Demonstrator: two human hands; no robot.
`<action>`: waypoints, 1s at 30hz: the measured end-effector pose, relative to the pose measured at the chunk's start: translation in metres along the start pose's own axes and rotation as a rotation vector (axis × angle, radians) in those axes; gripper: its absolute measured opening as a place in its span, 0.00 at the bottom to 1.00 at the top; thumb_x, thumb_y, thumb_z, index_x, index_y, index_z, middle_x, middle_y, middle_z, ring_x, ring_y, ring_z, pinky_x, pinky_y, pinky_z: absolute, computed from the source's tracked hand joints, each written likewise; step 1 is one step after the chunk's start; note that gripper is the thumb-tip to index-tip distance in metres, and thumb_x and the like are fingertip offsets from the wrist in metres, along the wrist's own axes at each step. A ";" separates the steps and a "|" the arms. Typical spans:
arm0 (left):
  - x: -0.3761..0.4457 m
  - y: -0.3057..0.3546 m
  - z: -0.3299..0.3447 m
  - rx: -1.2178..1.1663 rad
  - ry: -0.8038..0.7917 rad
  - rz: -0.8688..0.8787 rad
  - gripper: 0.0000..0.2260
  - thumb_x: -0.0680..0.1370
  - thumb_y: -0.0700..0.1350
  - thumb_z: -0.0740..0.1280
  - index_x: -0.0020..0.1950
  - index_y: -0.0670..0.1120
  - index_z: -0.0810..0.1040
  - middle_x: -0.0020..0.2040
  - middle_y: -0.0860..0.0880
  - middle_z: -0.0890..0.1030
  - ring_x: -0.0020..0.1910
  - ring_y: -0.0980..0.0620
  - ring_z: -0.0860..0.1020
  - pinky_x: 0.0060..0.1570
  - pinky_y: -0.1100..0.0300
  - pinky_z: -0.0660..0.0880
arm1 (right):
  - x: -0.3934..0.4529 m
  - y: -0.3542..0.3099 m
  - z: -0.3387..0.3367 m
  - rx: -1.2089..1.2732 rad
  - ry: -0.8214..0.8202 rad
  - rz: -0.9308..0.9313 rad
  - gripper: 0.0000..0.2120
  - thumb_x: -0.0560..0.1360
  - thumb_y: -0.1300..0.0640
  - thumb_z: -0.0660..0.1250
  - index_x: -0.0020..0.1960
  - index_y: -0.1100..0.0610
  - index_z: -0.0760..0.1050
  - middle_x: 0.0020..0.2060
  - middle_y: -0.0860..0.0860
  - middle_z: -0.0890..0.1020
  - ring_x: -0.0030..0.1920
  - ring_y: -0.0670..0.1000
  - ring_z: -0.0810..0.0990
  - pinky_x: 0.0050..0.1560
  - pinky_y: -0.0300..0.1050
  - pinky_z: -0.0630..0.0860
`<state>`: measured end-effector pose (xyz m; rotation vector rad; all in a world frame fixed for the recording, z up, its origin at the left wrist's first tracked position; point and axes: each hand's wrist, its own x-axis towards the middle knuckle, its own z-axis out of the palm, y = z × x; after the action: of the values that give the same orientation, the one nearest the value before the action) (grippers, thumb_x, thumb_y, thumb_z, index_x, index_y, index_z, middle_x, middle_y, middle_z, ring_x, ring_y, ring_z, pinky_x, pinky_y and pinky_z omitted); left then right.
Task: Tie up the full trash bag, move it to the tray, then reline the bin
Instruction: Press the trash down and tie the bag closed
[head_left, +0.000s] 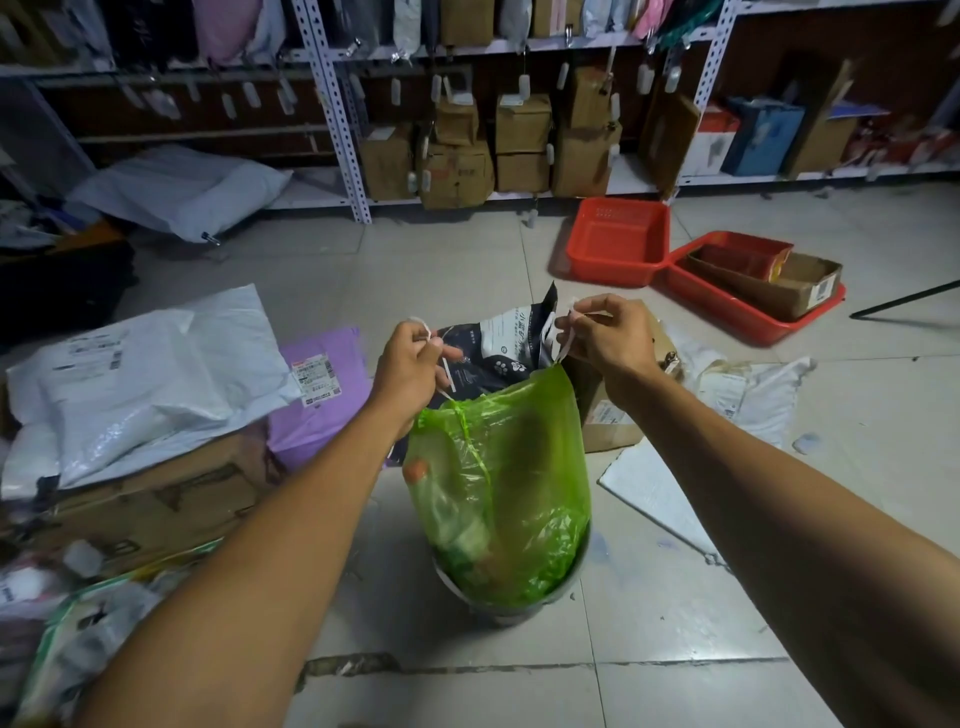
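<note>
A green translucent trash bag (511, 467), full of rubbish, stands in a small round bin (511, 605) on the tiled floor. A dark printed pouch (506, 345) sticks out of its top. My left hand (410, 366) is shut on one white drawstring at the bag's left top corner. My right hand (605, 332) is shut on the other white drawstring at the right top corner. Both strings are pulled up and apart, so the bag's mouth is stretched between my hands. An empty red tray (618, 241) lies on the floor behind and to the right.
A second red tray (727, 306) holding an open cardboard box sits beside the first. White and purple mail bags (156, 374) and flat cardboard lie on the left. A cardboard parcel (608, 410) stands right behind the bin. Metal shelves (519, 140) with boxes line the back.
</note>
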<state>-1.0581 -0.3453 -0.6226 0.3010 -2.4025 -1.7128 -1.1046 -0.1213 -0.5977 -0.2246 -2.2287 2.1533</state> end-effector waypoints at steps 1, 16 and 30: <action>0.002 0.000 0.001 0.008 0.017 -0.006 0.04 0.83 0.42 0.57 0.56 0.44 0.66 0.48 0.48 0.85 0.30 0.50 0.75 0.38 0.55 0.75 | 0.001 -0.002 0.001 -0.004 0.003 0.000 0.05 0.76 0.66 0.66 0.49 0.58 0.74 0.44 0.58 0.85 0.39 0.51 0.85 0.40 0.47 0.81; 0.015 0.024 0.010 0.085 -0.009 0.107 0.08 0.82 0.43 0.60 0.50 0.46 0.78 0.46 0.50 0.84 0.29 0.52 0.73 0.38 0.49 0.80 | 0.014 -0.012 0.029 0.025 -0.119 -0.080 0.02 0.75 0.62 0.70 0.46 0.58 0.81 0.40 0.54 0.86 0.44 0.56 0.85 0.51 0.53 0.82; 0.008 0.023 0.032 0.191 -0.291 -0.007 0.19 0.76 0.33 0.65 0.66 0.43 0.77 0.54 0.48 0.82 0.48 0.49 0.79 0.39 0.62 0.75 | 0.001 -0.022 0.029 -0.008 -0.223 -0.101 0.03 0.73 0.63 0.72 0.41 0.57 0.81 0.32 0.47 0.81 0.34 0.47 0.77 0.43 0.47 0.78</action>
<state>-1.0759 -0.3107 -0.6113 0.0881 -2.7821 -1.6299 -1.1107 -0.1509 -0.5771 0.1321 -2.3035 2.2136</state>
